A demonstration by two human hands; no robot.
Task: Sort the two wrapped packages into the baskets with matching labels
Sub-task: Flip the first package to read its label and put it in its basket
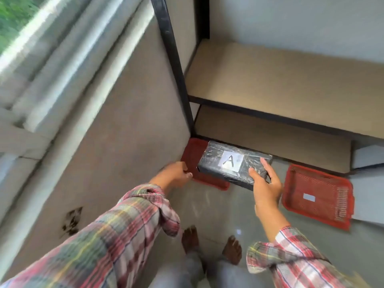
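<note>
A black plastic-wrapped package (220, 163) with a white label marked "A" is held at its right end by my right hand (264, 181), above the floor. It hangs over the left red basket (193, 154), which it mostly hides. My left hand (176, 173) is beside the package's left end, near that basket's edge, fingers curled and holding nothing that I can see. A second red basket (318, 196) lies on the floor to the right, with a small white label whose letter is unreadable. No other package is in view.
A black-framed shelving unit (270, 84) with tan boards stands right behind the baskets. A grey wall (128, 121) runs along the left, with a window beyond it. My bare feet (209, 244) are on the glossy floor below the package.
</note>
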